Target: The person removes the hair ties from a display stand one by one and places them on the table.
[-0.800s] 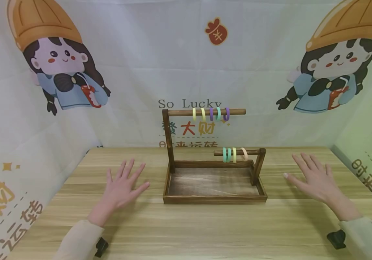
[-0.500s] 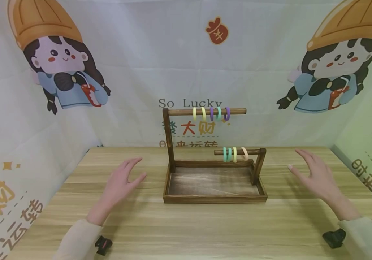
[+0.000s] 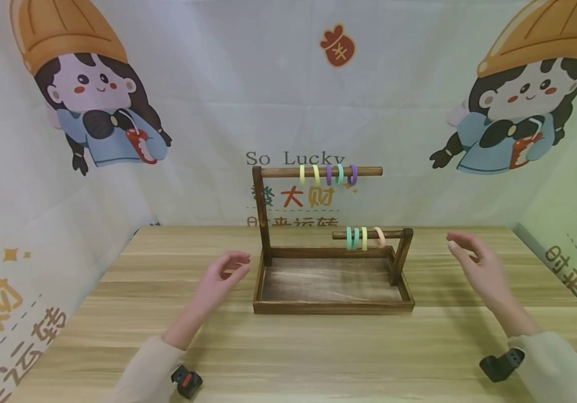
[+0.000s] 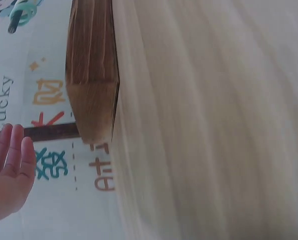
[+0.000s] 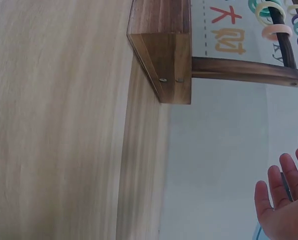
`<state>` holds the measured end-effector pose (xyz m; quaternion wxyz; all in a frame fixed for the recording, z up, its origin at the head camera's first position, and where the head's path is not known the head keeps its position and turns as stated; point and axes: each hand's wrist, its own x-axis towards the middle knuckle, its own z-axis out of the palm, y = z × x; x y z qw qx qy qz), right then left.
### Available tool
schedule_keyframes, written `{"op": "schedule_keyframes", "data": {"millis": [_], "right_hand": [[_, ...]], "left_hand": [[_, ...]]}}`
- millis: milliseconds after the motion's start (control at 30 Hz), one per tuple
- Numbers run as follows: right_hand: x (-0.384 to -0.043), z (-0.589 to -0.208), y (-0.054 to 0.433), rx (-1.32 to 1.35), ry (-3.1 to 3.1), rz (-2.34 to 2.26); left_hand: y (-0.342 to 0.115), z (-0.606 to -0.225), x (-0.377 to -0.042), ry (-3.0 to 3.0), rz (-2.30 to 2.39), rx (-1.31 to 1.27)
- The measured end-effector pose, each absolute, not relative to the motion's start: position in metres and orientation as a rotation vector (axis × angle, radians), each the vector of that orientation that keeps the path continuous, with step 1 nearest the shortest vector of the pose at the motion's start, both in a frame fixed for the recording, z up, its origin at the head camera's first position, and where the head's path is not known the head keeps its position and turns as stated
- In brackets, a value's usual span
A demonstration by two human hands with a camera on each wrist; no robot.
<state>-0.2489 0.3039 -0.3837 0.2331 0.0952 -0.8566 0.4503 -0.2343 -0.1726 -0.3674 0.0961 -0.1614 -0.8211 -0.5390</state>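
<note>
A dark brown wooden stand with a tray base (image 3: 334,309) rests on the table. Its upper rod (image 3: 280,173) bears several ring-shaped bands: yellow ones, a purple band (image 3: 329,175), a teal one and another purple. On the lower rod (image 3: 398,235) hang two teal bands, one yellow and a peach band (image 3: 379,238). My left hand (image 3: 219,275) is in the air just left of the tray, fingers loosely bent, holding nothing. To the right of the stand hovers my right hand (image 3: 482,271), also holding nothing, its fingers slightly bent. Both wrist views show the stand's ends beside the hands.
The wood-grain table (image 3: 329,358) reaches back to a white printed cloth (image 3: 218,112), which also covers both sides. A black device (image 3: 186,382) is fixed at the left wrist, and another black device (image 3: 501,365) at the right.
Spread fingers on both hands have drawn together and bent. The left hand has moved right, close to the tray, and the right hand slightly left. The stand and bands have stayed put.
</note>
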Motion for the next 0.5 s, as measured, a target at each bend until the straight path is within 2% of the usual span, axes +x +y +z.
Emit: {"op": "schedule_keyframes", "data": {"millis": [167, 300, 500], "right_hand": [[-0.261, -0.394, 0.304, 0.3, -2.404, 1.294], [-0.243, -0.364, 0.277, 0.342, -2.426, 1.347], [-0.249, -0.356, 0.264, 0.375, -2.5, 1.319]], "left_hand": [[-0.147, -0.351, -0.225, -2.501, -1.619, -0.581], [-0.136, -0.363, -0.241, -2.516, -1.645, -0.681], [-0.121, -0.374, -0.262, -2.533, -1.647, -0.763]]}}
